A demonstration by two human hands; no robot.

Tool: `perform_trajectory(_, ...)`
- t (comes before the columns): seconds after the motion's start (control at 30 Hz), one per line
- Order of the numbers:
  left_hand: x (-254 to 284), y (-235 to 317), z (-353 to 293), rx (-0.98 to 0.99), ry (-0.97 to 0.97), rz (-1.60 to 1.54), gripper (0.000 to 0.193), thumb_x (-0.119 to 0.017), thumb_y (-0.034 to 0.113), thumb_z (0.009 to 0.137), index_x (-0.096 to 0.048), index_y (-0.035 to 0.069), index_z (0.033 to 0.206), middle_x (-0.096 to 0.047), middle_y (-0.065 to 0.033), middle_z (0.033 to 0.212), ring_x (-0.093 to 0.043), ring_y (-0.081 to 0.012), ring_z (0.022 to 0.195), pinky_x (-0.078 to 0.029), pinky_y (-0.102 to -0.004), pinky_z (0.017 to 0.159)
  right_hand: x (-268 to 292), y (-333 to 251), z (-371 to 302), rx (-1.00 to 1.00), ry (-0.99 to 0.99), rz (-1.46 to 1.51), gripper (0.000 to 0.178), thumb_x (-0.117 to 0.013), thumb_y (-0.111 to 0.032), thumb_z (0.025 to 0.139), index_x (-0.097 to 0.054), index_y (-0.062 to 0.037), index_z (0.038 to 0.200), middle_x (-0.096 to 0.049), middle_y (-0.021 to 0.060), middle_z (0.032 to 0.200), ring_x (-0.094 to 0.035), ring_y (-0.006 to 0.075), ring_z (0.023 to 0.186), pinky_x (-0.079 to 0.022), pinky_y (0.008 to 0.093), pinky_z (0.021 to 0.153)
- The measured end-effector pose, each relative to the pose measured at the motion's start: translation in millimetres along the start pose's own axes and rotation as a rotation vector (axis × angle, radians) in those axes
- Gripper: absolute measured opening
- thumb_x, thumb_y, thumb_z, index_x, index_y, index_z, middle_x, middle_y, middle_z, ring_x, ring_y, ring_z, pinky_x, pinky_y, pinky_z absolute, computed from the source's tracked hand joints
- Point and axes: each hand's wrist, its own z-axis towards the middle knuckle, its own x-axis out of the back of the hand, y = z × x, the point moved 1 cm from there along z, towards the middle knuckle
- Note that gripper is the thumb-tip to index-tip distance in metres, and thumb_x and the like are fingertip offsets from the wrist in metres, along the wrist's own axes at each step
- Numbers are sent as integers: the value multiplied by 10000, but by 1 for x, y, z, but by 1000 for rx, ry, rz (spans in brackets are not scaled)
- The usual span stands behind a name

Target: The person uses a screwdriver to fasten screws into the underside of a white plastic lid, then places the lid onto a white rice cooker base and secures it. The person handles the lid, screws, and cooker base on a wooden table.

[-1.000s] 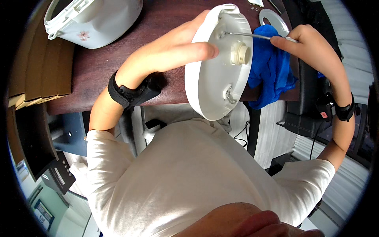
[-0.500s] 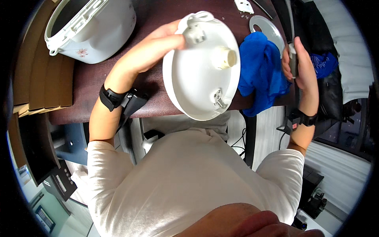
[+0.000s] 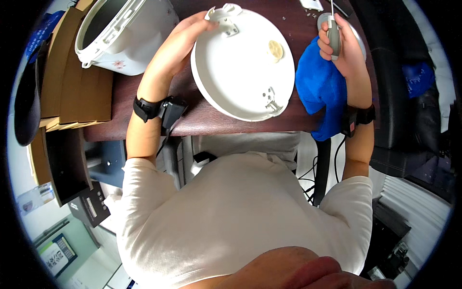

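My left hand [image 3: 179, 47] grips the upper left rim of a round white lid [image 3: 236, 77], its inner side facing up. Small screw plates sit at the lid's upper left and lower right edges. A cream-coloured round knob [image 3: 275, 49] stands inside it toward the right. At the right, my right hand [image 3: 350, 53] is closed around the grey handle of a screwdriver [image 3: 333, 41], whose thin shaft points away from me. Below that hand lies a crumpled blue cloth [image 3: 315, 79], apart from the lid.
A white pot body [image 3: 144, 41] with a flower print stands tilted at the far left. Beside it are brown cardboard boxes [image 3: 74, 72]. A white plate [image 3: 310, 4] and tiny loose bits lie at the back. A grey disc [image 3: 361, 41] is partly behind my right hand.
My right hand has moved left and raised the screwdriver beside the cloth. The lid has shifted slightly and turned flatter in my left hand. The whole view has shifted a little.
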Motion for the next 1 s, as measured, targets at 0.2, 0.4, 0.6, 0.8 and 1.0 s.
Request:
perform_trajectory(0.2, 16, 1, 1, -93, 75, 29, 468, -509, 249, 892, -521, 8, 1293, -645, -110, 1076, -648, -159, 923, -510, -253, 789, 1, 27, 11, 27, -50, -84, 306, -467, -388, 969, -516, -94, 902, -522, 4, 674, -485, 86, 516, -398, 241, 467)
perform_trajectory(0.4, 3, 21, -3, -170, 146, 71, 456, -470, 211, 891, -516, 12, 1298, -636, -96, 1104, -606, -153, 999, -472, -238, 833, 4, 28, 9, 54, 9, -13, 294, -486, -373, 961, -514, -88, 895, -510, 13, 665, -480, 97, 508, -398, 250, 463)
perform_trajectory(0.6, -10, 67, -18, -458, 171, 397, 444, -521, 129, 886, -461, -24, 1298, -582, -175, 1189, -585, -274, 1053, -456, -325, 910, 4, 27, 9, 35, 49, 83, 308, -512, -380, 945, -511, -77, 887, -508, 27, 651, -482, 114, 489, -393, 266, 441)
perform_trajectory(0.8, -39, 83, -34, -685, -28, 1049, 433, -539, 91, 920, -473, 28, 1343, -542, -143, 1324, -537, -272, 1201, -406, -347, 999, 5, 28, 8, 48, 59, 120, 304, -518, -370, 946, -514, -73, 885, -513, 34, 652, -488, 119, 491, -392, 270, 439)
perform_trajectory(1.0, -69, 68, -51, -734, -275, 1193, 564, -604, 154, 761, -502, 38, 1304, -481, -170, 1364, -458, -361, 1269, -384, -446, 1057, 11, 28, 8, 85, 33, 122, 318, -530, -383, 944, -516, -70, 894, -517, 31, 659, -500, 120, 509, -404, 272, 449)
